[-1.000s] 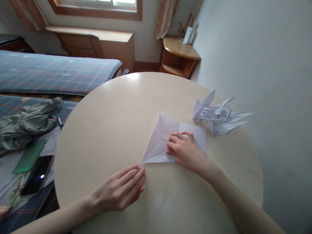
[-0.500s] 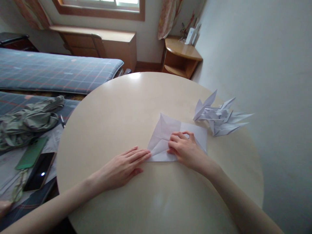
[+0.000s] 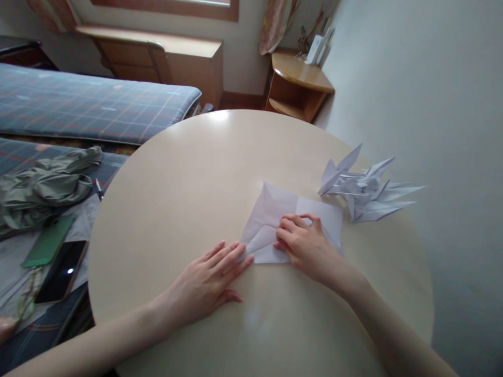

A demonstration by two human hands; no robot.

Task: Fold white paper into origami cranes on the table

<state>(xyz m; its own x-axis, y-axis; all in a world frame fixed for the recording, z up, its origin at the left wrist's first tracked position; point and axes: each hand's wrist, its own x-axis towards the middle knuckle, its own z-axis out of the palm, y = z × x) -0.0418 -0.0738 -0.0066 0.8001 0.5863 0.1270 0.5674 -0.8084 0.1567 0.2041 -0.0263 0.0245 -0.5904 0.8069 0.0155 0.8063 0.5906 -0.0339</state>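
A creased sheet of white paper lies on the round cream table, in front of me. My left hand rests flat with its fingers stretched out and a little spread, the fingertips touching the paper's near left corner. My right hand is on the right half of the sheet, its fingers curled and pressed down onto it. Whether the right fingers pinch a layer of the paper is hidden from view. Beyond the sheet, to the right, sits a cluster of folded white paper pieces with pointed tips.
A wall runs along the right. On the left bed are crumpled grey-green cloth, a green flat case, a dark phone and a pen. Part of another hand shows at the left edge.
My left hand has moved forward and right from the bare table onto the paper's near left corner, its fingers spreading. The right hand stays on the sheet. The view has shifted slightly.
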